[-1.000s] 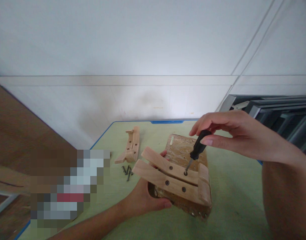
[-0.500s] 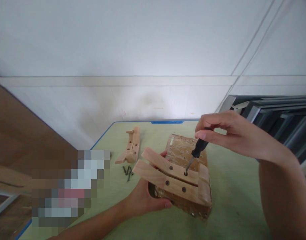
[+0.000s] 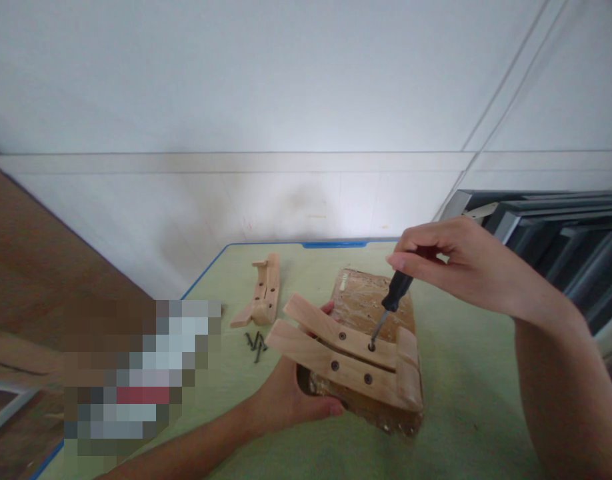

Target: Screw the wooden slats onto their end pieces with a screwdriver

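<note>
My right hand [image 3: 453,263] pinches the top of a black-handled screwdriver [image 3: 396,293], whose tip stands in a screw on the wooden slat piece [image 3: 343,357]. That piece is made of two pale slats with dark screws and lies on a rough brown board [image 3: 366,303]. My left hand [image 3: 286,400] grips the near left side of the slat piece and board, thumb underneath, one fingertip showing behind the slats.
A second small wooden slat part [image 3: 263,293] lies farther back on the green table [image 3: 466,373]. Several loose dark screws [image 3: 256,343] lie beside it. Stacked dark grey frames [image 3: 556,233] stand at the right. A white wall rises behind the table's blue edge.
My right hand's fingers have shifted round the screwdriver handle, twisting it and rising slightly; the tip stays in the same screw. My left hand has not moved.
</note>
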### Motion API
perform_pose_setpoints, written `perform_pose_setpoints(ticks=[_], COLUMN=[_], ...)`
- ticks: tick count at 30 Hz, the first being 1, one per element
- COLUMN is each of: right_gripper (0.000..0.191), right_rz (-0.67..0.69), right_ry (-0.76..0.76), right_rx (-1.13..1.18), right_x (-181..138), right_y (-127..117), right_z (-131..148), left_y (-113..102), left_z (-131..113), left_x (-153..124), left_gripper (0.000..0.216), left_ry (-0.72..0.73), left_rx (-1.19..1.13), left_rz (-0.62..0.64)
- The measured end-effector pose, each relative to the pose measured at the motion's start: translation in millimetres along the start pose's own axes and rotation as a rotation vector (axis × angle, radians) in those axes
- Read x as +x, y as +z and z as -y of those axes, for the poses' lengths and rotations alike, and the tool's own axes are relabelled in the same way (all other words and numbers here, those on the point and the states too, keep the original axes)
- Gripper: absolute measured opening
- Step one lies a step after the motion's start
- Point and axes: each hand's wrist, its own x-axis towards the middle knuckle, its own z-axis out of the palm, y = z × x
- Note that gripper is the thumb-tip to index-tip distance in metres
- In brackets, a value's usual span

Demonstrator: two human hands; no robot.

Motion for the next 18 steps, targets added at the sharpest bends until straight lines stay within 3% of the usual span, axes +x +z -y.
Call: perform_pose_setpoints(ticks=[5, 18], right_gripper=[0.016, 0.022], right_rz=[0.049, 0.136], right_ry=[-0.095, -0.164], right_rx=[0.165, 0.411], right_x=[-0.7, -6.4], right_y=[-1.1, -10.1], right_z=[0.9, 1.1], left_y=[0.6, -0.9], left_z=[-2.2, -1.7], left_x=[0.7, -0.7], left_gripper=[0.087, 0.092], left_ry=[-0.022, -0.025], left_rx=[-0.007, -0.008], left_rz=[0.005, 0.009])
